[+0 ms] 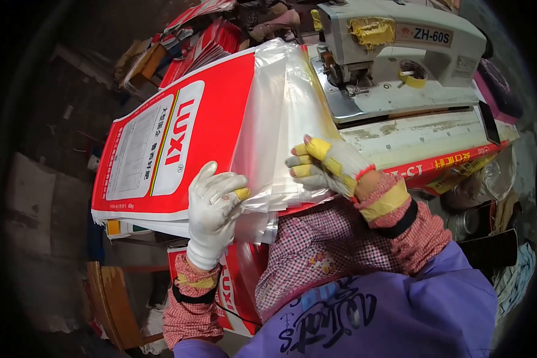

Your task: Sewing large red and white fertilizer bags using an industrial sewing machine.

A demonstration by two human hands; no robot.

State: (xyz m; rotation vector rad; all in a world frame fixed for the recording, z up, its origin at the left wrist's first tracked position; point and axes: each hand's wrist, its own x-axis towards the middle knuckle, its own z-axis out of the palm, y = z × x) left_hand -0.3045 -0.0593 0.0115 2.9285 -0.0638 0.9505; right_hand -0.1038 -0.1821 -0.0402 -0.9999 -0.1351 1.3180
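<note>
A stack of red-and-white printed sacks (221, 119) lies before me, with clear plastic liners (280, 113) reaching out of its right side. My left hand (213, 206), in a white glove with a yellow-wrapped tip, is at the near edge, where sack and liner meet. Its fingers are bent in toward the thumb, and what is between them, if anything, is hidden. Over the liners' right part rests my right hand (325, 164), gloved with yellow and grey wrapped fingers. Those fingers are slightly apart and hold nothing that I can see.
A white industrial sewing machine (400, 65) stands at the far right, a tape roll (413, 74) on its base. Behind the stack are more folded red sacks (212, 51). A wooden chair or stool (116, 304) is at the lower left. Another red sack (238, 292) hangs below the stack.
</note>
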